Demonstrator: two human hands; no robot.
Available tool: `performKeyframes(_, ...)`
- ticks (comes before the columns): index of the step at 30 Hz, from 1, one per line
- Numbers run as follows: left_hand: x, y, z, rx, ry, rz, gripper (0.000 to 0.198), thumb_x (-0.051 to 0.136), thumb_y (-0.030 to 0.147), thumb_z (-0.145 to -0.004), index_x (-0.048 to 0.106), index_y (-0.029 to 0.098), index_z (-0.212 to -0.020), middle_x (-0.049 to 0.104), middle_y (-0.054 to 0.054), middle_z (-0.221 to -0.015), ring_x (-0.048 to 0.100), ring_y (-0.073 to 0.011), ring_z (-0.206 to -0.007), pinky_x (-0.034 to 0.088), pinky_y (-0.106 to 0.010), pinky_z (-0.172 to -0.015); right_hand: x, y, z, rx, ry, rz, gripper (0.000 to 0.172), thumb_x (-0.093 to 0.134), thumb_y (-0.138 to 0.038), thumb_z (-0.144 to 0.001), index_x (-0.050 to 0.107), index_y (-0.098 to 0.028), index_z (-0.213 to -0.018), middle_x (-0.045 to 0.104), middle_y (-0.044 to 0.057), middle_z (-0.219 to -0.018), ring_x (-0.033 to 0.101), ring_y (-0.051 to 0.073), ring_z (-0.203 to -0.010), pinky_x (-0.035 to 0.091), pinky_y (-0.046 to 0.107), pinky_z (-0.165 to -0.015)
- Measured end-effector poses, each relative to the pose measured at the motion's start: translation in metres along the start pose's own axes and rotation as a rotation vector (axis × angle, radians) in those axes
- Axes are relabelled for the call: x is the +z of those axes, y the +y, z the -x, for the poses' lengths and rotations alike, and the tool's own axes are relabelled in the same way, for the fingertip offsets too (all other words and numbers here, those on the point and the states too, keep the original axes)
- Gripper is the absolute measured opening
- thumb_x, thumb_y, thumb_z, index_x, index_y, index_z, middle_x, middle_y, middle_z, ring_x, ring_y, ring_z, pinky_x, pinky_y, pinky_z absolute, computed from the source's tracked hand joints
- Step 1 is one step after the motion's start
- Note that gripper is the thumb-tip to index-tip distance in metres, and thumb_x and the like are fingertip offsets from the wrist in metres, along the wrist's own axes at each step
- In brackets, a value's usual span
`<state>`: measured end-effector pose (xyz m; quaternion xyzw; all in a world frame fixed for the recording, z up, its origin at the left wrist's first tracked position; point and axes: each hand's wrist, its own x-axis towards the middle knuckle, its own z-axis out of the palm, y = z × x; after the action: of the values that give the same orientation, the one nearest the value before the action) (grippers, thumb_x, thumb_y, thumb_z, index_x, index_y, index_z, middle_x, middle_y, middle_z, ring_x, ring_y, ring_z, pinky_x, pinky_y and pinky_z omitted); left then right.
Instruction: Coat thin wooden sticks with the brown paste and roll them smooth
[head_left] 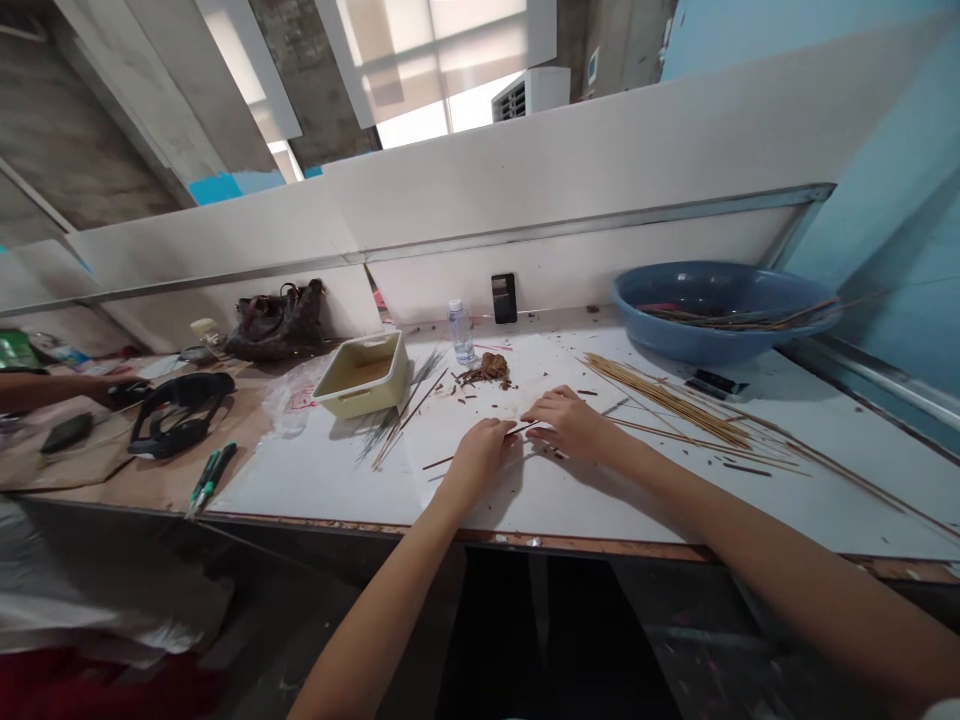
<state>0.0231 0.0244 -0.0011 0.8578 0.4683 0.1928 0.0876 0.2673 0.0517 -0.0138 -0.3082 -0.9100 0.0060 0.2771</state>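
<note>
And we had a slim, dark, straight stick (523, 428) mid-counter (300, 485), both grips closed on it: our left hand (489, 443) pinched it, our right hand (566, 422) held its right end. We had its long axis slanting gently, near left to far right! Beyond, we saw a crumbly brown lump (495, 367); to the right, slender tan sticks (667, 400) fanned below a smooth blue basin (697, 340).

Dark-brown stick (523, 428); tan sticks (667, 402); blue basin (697, 342); pale-yellow tub (365, 396)
</note>
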Motion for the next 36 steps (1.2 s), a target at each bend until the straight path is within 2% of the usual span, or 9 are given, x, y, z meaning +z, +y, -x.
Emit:
performKeyframes(2, 0.001, 0.002, 0.0, 0.011, 0.009, 0.01, 0.029, 0.064, 0.018, -0.108, 0.078, 0.018, -0.133, 0.082, -0.014, -0.119, 0.076, -0.0282, -0.11, 0.057, -0.036, -0.097, 0.003, -0.003, -0.001, 0.003, -0.013, 0.001, 0.018, 0.065, -0.03, -0.112, 0.08, -0.021, -0.117, 0.085, 0.009, -0.107, 0.075, 0.028, -0.104, 0.041, 0.045, -0.101)
performKeyframes(6, 0.002, 0.005, 0.001, 0.022, 0.003, 0.021, 0.021, 0.065, 0.02, -0.108, 0.08, 0.018, -0.124, 0.082, -0.013, -0.113, 0.076, -0.0284, -0.106, 0.057, -0.036, -0.094, 0.003, -0.002, 0.001, 0.017, 0.001, -0.019, 0.018, 0.065, -0.029, -0.111, 0.082, -0.023, -0.107, 0.086, 0.007, -0.1, 0.074, 0.027, -0.097, 0.041, 0.045, -0.101)
performKeyframes(15, 0.001, 0.004, 0.002, 0.03, 0.015, 0.029, 0.02, 0.062, 0.02, -0.11, 0.08, 0.019, -0.116, 0.081, -0.012, -0.109, 0.076, -0.0265, -0.102, 0.056, -0.035, -0.092, 0.002, 0.005, 0.003, 0.01, -0.005, -0.045, 0.02, 0.064, -0.027, -0.109, 0.083, -0.024, -0.107, 0.087, 0.007, -0.1, 0.076, 0.028, -0.096, 0.046, 0.047, -0.103)
performKeyframes(21, -0.003, 0.001, 0.004, -0.016, 0.028, 0.03, 0.023, 0.057, 0.02, -0.112, 0.08, 0.018, -0.113, 0.082, -0.013, -0.11, 0.075, -0.0264, -0.103, 0.055, -0.036, -0.093, -0.025, 0.018, 0.01, -0.031, -0.027, 0.042, 0.024, 0.058, -0.025, -0.112, 0.081, -0.022, -0.107, 0.083, 0.01, -0.102, 0.073, 0.029, -0.101, 0.053, 0.045, -0.096)
performKeyframes(26, -0.006, -0.004, 0.006, -0.046, 0.058, 0.022, 0.025, 0.056, 0.02, -0.112, 0.081, 0.019, -0.111, 0.08, -0.011, -0.108, 0.075, -0.0261, -0.102, 0.056, -0.035, -0.091, -0.045, 0.053, 0.028, 0.197, 0.079, 0.114, 0.025, 0.057, -0.032, -0.113, 0.079, -0.023, -0.106, 0.083, 0.011, -0.105, 0.074, 0.032, -0.103, 0.057, 0.048, -0.097)
performKeyframes(30, -0.004, 0.0, 0.0, 0.0, 0.054, 0.017, 0.026, 0.056, 0.02, -0.113, 0.082, 0.019, -0.114, 0.077, -0.012, -0.11, 0.075, -0.0248, -0.099, 0.058, -0.035, -0.091, -0.042, 0.069, 0.038, 0.384, 0.144, 0.178, 0.032, 0.057, -0.041, -0.114, 0.075, -0.025, -0.093, 0.077, 0.012, -0.089, 0.071, 0.033, -0.089, 0.057, 0.05, -0.09)
performKeyframes(32, -0.003, 0.004, -0.005, 0.012, 0.042, 0.004, 0.025, 0.057, 0.021, -0.113, 0.082, 0.018, -0.116, 0.077, -0.012, -0.111, 0.076, -0.0258, -0.102, 0.058, -0.035, -0.093, -0.04, 0.069, 0.039, 0.462, 0.192, 0.211, 0.027, 0.055, -0.039, -0.114, 0.074, -0.026, -0.1, 0.075, 0.012, -0.091, 0.071, 0.034, -0.092, 0.058, 0.051, -0.09)
performKeyframes(33, -0.003, 0.006, -0.008, 0.022, 0.038, 0.001, 0.024, 0.058, 0.02, -0.113, 0.082, 0.018, -0.119, 0.078, -0.012, -0.114, 0.076, -0.0266, -0.106, 0.058, -0.036, -0.095, -0.04, 0.068, 0.037, 0.486, 0.217, 0.222, 0.022, 0.054, -0.036, -0.113, 0.073, -0.026, -0.111, 0.075, 0.013, -0.101, 0.071, 0.036, -0.1, 0.058, 0.053, -0.094)
performKeyframes(36, -0.005, 0.012, -0.01, 0.076, 0.028, -0.005, 0.028, 0.061, 0.019, -0.112, 0.076, 0.018, -0.136, 0.079, -0.013, -0.125, 0.074, -0.0286, -0.119, 0.058, -0.038, -0.103, -0.04, 0.06, 0.03, 0.494, 0.262, 0.236, 0.037, 0.049, -0.024, -0.11, 0.061, -0.021, -0.145, 0.068, 0.02, -0.137, 0.064, 0.041, -0.128, 0.053, 0.057, -0.111)
